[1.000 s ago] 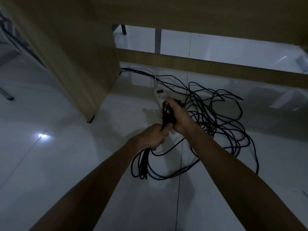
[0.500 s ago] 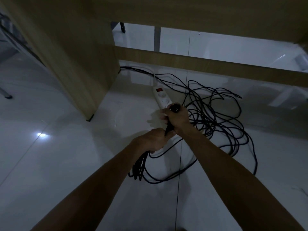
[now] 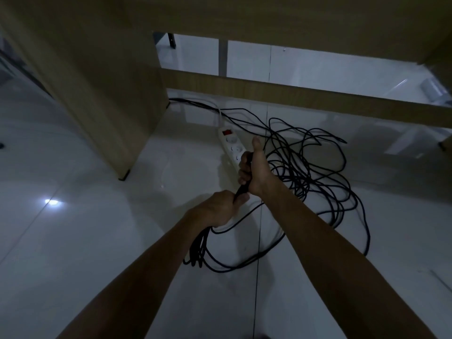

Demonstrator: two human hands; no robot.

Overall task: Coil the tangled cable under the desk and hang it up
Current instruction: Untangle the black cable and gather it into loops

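Note:
A long black cable (image 3: 315,172) lies tangled in loose loops on the white tiled floor under the wooden desk. My left hand (image 3: 220,207) grips a bunch of gathered loops, which hang below the fist to about knee height over the floor (image 3: 197,250). Just above it my right hand (image 3: 253,171) is curled round the top of the same bundle, thumb pointing up. A single strand runs from the hands down in a wide curve to the tangle on the right.
A white power strip (image 3: 231,143) with a red switch lies on the floor just beyond my right hand. The desk's wooden side panel (image 3: 97,94) stands at left, and a wooden crossbar (image 3: 305,97) spans the back. A bright light glare spots the tiles at left.
My right hand has turned on the bundle, thumb now pointing up, and slid slightly forward. The hanging loops under my left hand have shifted a little left.

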